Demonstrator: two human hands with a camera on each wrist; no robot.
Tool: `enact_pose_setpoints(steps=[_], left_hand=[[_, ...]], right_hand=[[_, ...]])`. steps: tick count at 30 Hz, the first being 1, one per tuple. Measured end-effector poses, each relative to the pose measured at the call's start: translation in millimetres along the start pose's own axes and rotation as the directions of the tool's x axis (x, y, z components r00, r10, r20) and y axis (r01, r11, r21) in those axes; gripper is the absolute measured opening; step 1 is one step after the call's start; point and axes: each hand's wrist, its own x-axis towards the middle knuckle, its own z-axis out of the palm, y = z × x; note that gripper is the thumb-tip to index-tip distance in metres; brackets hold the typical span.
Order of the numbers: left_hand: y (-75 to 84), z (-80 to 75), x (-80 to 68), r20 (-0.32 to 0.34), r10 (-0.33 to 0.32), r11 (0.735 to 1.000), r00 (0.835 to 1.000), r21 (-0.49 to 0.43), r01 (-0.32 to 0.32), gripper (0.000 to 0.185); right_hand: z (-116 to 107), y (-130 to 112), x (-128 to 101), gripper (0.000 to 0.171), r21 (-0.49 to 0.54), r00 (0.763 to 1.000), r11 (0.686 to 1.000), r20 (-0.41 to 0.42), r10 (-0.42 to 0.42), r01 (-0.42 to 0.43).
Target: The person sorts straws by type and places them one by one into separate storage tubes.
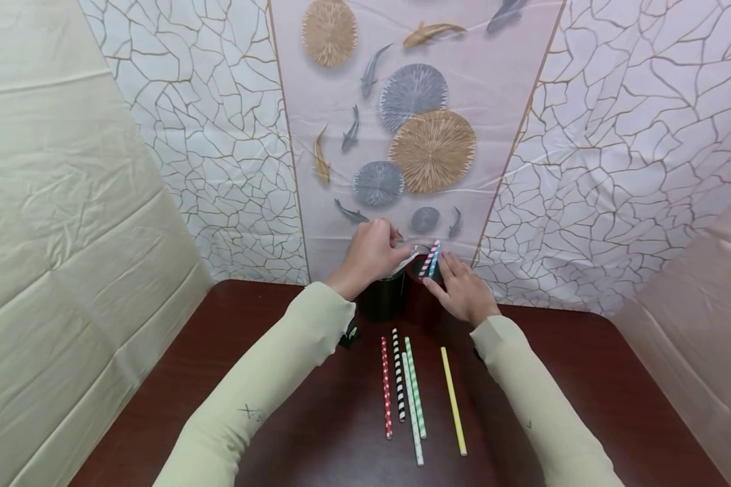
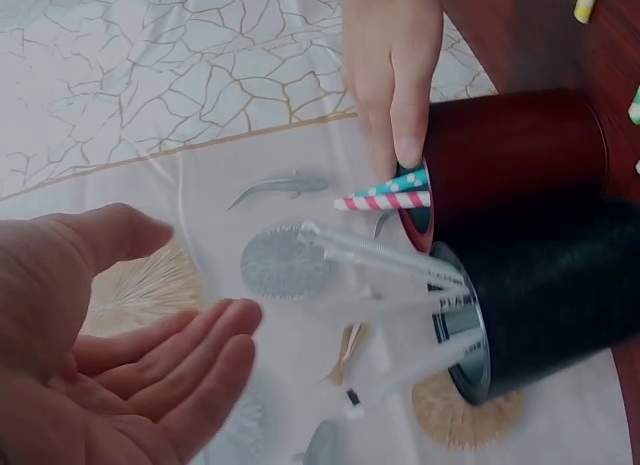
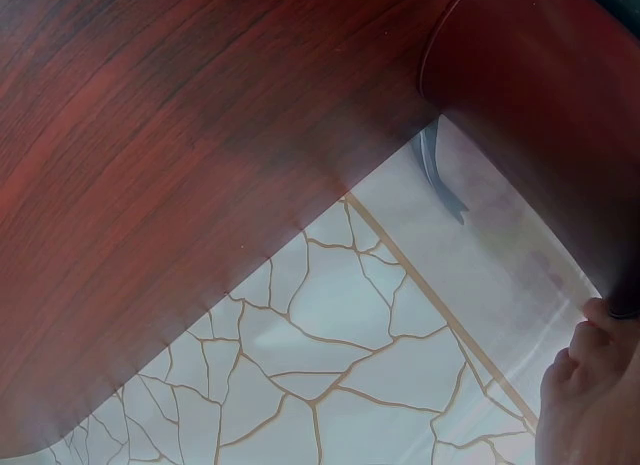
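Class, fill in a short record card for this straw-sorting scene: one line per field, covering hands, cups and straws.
Left hand: open, fingers relaxed, beside the clear straws
Right hand: fingers resting on the dark red cup's rim by the two straws
Black cup: holds clear straws
Dark red cup: holds a pink-striped straw and a teal dotted straw
Loose straws on table: five, namely red, black-and-white, two green, yellow

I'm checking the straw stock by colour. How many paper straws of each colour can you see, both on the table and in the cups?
Red straw: 1
Black straw: 1
Green straws: 2
Yellow straw: 1
Pink straw, in the red cup: 1
Teal straw, same cup: 1
Total: 7
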Motion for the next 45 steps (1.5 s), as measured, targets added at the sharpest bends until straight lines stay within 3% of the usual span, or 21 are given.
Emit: enact_pose_setpoints(steps=[6, 10, 13, 18, 25, 32, 41, 45], left_hand=[[-10.4, -14.0, -11.2, 0.141, -0.049, 0.997, 0.989, 0.058, 0.042, 0.064], [-17.7, -15.4, -18.7, 0.232, -0.108, 0.99, 0.967, 0.112, 0.083, 0.057], [-25.1, -10.3, -24.5, 0.259, -0.135, 0.98, 0.956, 0.179, 0.09, 0.047], [-39.8, 7.0, -34.5, 0.306, -0.172, 0.969, 0.936, 0.222, 0.106, 0.04], [-59.0, 34.8, -51.6, 0.383, -0.223, 0.972, 0.896, 0.155, 0.176, 0.041], [-70.2, 61.0, -67.3, 0.402, -0.3, 0.954, 0.865, 0.097, 0.285, 0.03], [-81.3, 97.3, -80.6, 0.43, -0.323, 0.943, 0.843, 0.066, 0.327, 0.028], [-83.6, 108.3, -84.5, 0.424, -0.33, 0.938, 0.843, 0.045, 0.345, 0.028]], right_hand=[[1, 0, 1, 0.088, 0.01, 1.0, 1.0, 0.013, 0.005, -0.005], [0, 0, 1, 0.088, 0.01, 1.0, 1.0, 0.013, 0.005, -0.005], [0, 0, 1, 0.088, 0.012, 1.0, 1.0, 0.016, 0.005, -0.005], [0, 1, 0, 0.09, 0.012, 1.0, 1.0, 0.031, 0.002, -0.003], [0, 1, 0, 0.091, 0.012, 0.999, 1.0, 0.041, 0.004, -0.004], [-2, -1, 0, 0.09, 0.019, 1.0, 1.0, 0.014, -0.01, 0.01], [1, 0, 1, 0.09, 0.012, 1.0, 1.0, 0.0, -0.012, 0.012], [2, 1, 0, 0.089, 0.011, 1.0, 1.0, 0.001, -0.006, 0.006]])
